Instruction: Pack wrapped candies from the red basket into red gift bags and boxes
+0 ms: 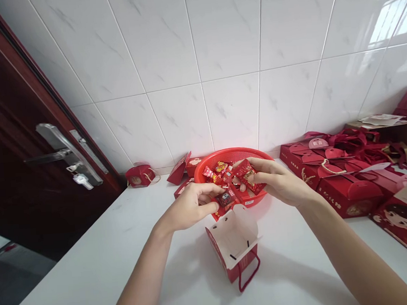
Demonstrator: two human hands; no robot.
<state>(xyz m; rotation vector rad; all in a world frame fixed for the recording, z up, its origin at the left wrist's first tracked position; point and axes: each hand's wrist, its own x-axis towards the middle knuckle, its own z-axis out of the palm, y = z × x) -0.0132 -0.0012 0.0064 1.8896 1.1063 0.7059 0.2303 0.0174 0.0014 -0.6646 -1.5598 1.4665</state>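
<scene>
Left hand pinches a dark packet and right hand a red packet, both at the red basket behind the open box; judged step: picking packets, next move needing steady pinches.

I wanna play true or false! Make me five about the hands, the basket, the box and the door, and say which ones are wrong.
1. The right hand holds a red packet. True.
2. The left hand has nothing in it. False: the left hand holds a small dark packet.
3. The box in front of the basket is open. True.
4. The basket is blue. False: the basket is red.
5. The door is at the right of the picture. False: the door is at the left.
</scene>
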